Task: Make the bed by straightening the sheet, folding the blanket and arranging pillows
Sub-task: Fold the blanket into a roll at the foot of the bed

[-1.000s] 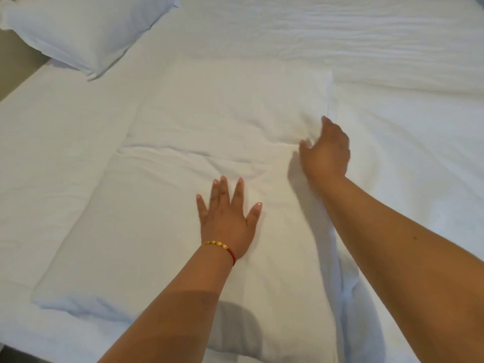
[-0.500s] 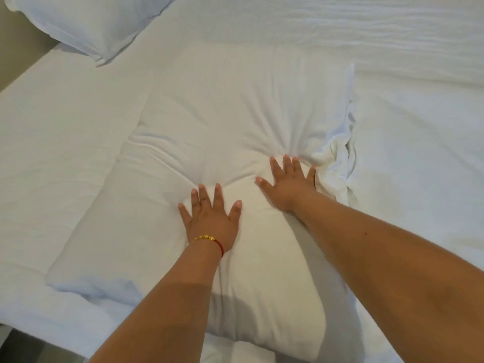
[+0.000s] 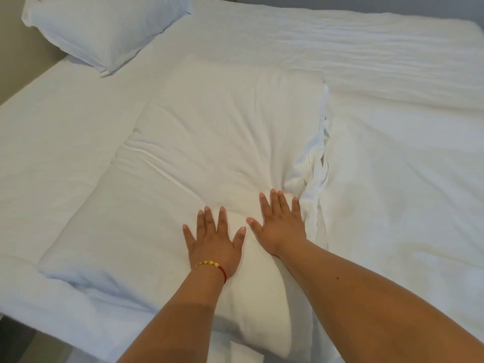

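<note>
Both hands lie flat on the big white pillow (image 3: 199,163) that sits across the near part of the bed (image 3: 52,132), its long side running from the near-left edge toward the middle. The left hand (image 3: 214,239), with a bracelet (image 3: 212,265) at the wrist, presses palm-down with fingers spread; the right hand (image 3: 280,226) does the same just beside it, its little finger near the bunched open end of the pillowcase (image 3: 314,163). Neither grip is clenched on anything: the fingers are straight and only press on the cloth. Creases fan out from under the hands, so the step in hand looks like flattening and plumping this pillow. To do it well, the person should sweep the palms outward from the middle toward the corners, spreading the filling evenly, and then tuck the loose case end under or inside so it does not trail. A second pillow (image 3: 104,30) rests at the far-left corner, well apart. The sheet (image 3: 392,61) is rippled on the far right; whether a folded blanket lies there too cannot be made out, as all the cloth is white.
</note>
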